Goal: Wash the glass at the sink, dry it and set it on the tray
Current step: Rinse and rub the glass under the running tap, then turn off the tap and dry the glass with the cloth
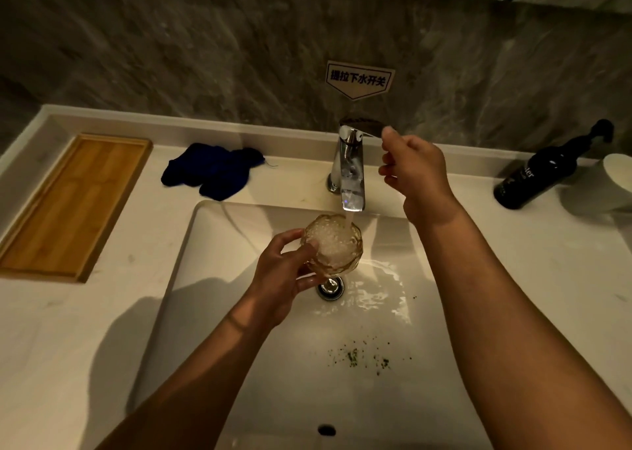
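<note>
Around the white sink [239,364], the pale counter [130,312] carried a wooden tray [68,206] well to the sink's left, a crumpled blue cloth [213,171] behind its left corner, and a dark pump bottle [543,172] beside a white cup [615,182] to its right. Green specks [362,357] lay on the basin floor. The chrome tap [350,165] stood behind the sink, water running. The right hand [415,172] pinched the tap's lever. The left hand [284,278] gripped the faceted amber glass [333,244] over the drain [330,287], under the stream, foaming full.
</note>
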